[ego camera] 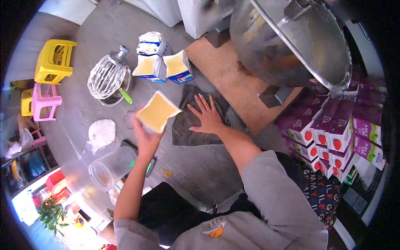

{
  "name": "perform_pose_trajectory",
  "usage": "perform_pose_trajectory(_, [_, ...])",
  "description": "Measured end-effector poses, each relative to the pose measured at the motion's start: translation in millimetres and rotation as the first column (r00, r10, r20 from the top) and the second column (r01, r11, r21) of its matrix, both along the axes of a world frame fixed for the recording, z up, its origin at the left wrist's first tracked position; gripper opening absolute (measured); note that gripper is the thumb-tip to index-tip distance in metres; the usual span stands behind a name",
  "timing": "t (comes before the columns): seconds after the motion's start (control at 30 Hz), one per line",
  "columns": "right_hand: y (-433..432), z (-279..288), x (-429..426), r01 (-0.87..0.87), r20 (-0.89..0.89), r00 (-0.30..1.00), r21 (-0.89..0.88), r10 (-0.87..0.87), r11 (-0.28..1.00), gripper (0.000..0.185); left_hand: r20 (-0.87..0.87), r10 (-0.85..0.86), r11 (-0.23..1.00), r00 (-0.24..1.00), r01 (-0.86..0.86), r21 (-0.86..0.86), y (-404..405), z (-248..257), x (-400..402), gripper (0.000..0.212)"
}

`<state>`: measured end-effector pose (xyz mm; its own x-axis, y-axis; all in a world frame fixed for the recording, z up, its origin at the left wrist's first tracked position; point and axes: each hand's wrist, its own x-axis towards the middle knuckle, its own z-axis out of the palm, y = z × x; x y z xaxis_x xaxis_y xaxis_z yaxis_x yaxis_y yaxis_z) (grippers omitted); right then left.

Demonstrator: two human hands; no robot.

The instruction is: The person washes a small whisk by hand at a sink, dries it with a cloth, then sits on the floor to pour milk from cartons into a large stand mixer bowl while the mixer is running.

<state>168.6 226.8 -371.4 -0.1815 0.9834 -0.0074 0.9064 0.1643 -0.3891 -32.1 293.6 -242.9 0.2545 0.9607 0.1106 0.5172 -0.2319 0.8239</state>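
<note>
My left hand (pixel 146 140) holds an open-topped carton (pixel 158 112), its cut top facing the camera and showing a pale yellow inside. My right hand (pixel 207 117) lies flat with fingers spread on a dark cloth (pixel 187 134) on the grey table (pixel 193 165). Beyond them stand two blue-and-white cartons (pixel 149 67) (pixel 178 67), cut open in the same way, and behind these a blue carton (pixel 150 43) stuffed with folded white pieces. A large wire whisk attachment (pixel 106 78) coated in white cream rests in a container with a green-handled tool (pixel 125 96).
A big metal mixer bowl (pixel 290 47) stands over a brown board (pixel 225 72) at upper right. Purple milk cartons (pixel 331 128) are stacked at right. At left are a white bag (pixel 102 131), a clear plastic jar (pixel 109 168), a scale (pixel 151 167) and plastic stools (pixel 54 62).
</note>
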Motion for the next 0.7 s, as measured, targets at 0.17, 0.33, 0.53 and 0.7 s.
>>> perform_pose_trajectory(0.17, [53.4, -8.2, 12.0, -0.337, -0.035, 0.938, 0.127, 0.344, 0.933, 0.086, -0.088, 0.232, 0.967, 0.969, -0.239, -0.091, -40.9, 73.8, -35.6, 0.069])
perform_pose_trajectory(0.33, [104.0, -24.5, 16.7, -0.579, -0.049, 0.807, 0.136, 0.589, 0.804, 0.092, -0.081, 0.143, 0.977, 0.987, -0.127, 0.173, -57.1, 120.8, -9.6, 0.06])
perform_pose_trajectory(0.53, [95.3, 14.3, -1.8, -0.544, 0.242, 0.769, -0.239, 0.592, 0.804, 0.093, -0.137, -0.06, 0.884, 0.989, 0.117, 0.453, -8.6, 229.6, 88.8, 0.078])
perform_pose_trajectory(0.7, [90.7, 25.2, -0.9, -0.493, 0.351, 0.687, -0.418, 0.636, 0.763, 0.085, -0.605, -0.026, 0.436, 0.796, 0.554, 0.71, 21.9, 300.7, 177.4, 0.072])
